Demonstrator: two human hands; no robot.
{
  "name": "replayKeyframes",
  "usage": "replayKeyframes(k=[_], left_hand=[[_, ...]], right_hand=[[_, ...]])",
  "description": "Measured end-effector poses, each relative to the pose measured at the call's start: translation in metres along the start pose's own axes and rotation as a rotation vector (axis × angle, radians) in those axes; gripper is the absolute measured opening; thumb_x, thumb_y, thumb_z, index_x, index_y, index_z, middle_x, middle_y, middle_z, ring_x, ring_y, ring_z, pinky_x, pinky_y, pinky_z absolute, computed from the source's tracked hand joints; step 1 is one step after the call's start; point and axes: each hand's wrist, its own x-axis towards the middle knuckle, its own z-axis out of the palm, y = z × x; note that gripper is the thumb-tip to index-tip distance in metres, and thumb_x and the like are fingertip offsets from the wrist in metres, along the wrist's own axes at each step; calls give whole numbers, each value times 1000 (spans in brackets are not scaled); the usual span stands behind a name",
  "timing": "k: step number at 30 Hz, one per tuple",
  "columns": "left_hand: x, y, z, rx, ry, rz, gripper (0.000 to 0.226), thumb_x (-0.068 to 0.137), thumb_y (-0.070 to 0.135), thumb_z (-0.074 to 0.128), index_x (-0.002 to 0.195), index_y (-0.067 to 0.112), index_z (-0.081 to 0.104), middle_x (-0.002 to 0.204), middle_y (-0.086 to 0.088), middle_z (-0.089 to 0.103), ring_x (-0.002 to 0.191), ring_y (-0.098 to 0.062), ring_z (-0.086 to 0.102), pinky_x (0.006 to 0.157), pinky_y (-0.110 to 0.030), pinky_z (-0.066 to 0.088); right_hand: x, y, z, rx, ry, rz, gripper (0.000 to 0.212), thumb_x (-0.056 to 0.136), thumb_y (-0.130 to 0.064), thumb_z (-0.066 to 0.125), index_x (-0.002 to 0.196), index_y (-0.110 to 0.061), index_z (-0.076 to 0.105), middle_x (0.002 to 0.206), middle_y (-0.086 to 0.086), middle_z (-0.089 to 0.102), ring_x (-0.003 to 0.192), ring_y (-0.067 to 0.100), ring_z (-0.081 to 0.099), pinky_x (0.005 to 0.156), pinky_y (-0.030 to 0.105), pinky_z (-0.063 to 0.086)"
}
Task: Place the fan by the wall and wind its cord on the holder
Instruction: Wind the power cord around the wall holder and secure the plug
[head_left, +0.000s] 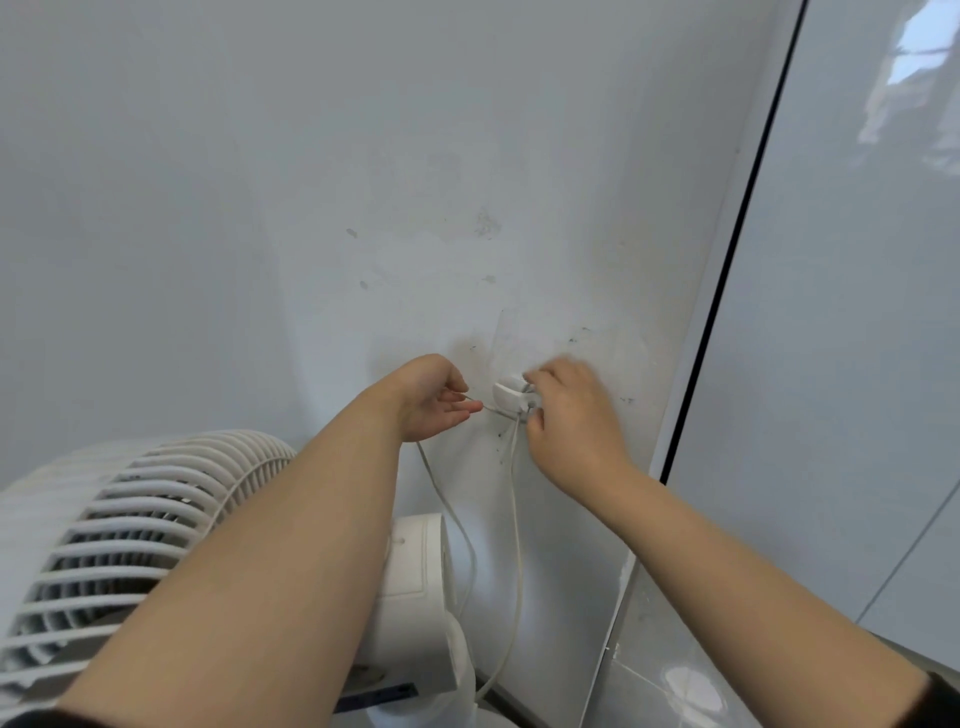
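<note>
Against the white wall (363, 182), low in the view, a small white holder (511, 397) is fixed to the surface. Both hands meet at it. The left hand (431, 397) sits just left of the holder, its grip pinched together on the thin white cord (514, 499), which runs taut from the fingertips to the holder. The right hand (571, 415) is blurred; its fingers curl around the right side of the holder, closed on the cord where it meets the holder, and they cover that side, so the number of turns wound on cannot be made out.

Below the holder, two strands of cord hang down along the wall. Their lower ends pass behind the body of the fan (156, 545) and are lost from view.

The fan stands at lower left, close to the wall. Its slatted white grille is cut off by the left edge, and the left forearm hides much of its housing. Its base is mostly hidden.

On the right, a dark vertical strip (727, 291) separates the wall from a glossy panel (857, 364)
</note>
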Motion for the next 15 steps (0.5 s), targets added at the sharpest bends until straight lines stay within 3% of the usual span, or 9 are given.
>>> replayKeyframes(k=[5, 8, 13, 15], left_hand=[[0, 1, 0, -61, -16, 22, 43, 90, 2, 46, 132, -4, 39, 115, -16, 41, 99, -34, 62, 96, -33, 46], [4, 3, 2, -86, -24, 40, 30, 89, 4, 49, 118, 0, 45, 107, -14, 41, 86, -31, 62, 100, -35, 46], [3, 6, 7, -117, -40, 89, 8, 90, 4, 48, 97, 1, 50, 93, -12, 45, 82, -29, 60, 101, -37, 46], [1, 7, 7, -121, -53, 124, 7, 91, 4, 46, 92, 3, 52, 89, -12, 50, 86, -27, 60, 94, -32, 49]], right_hand=[[2, -4, 10, -160, -49, -21, 41, 80, -8, 50, 120, -9, 57, 119, 6, 49, 110, 28, 38, 85, 29, 30], [0, -6, 7, -148, -72, -31, 43, 80, -10, 49, 123, -11, 55, 120, 6, 46, 111, 28, 37, 91, 31, 29], [2, 3, 11, -141, -73, -78, 36, 77, -5, 47, 109, -9, 62, 111, 4, 49, 104, 25, 39, 79, 26, 23], [2, 7, 13, -127, -67, -84, 35, 73, -3, 45, 100, -7, 66, 102, 5, 53, 97, 27, 43, 78, 29, 29]])
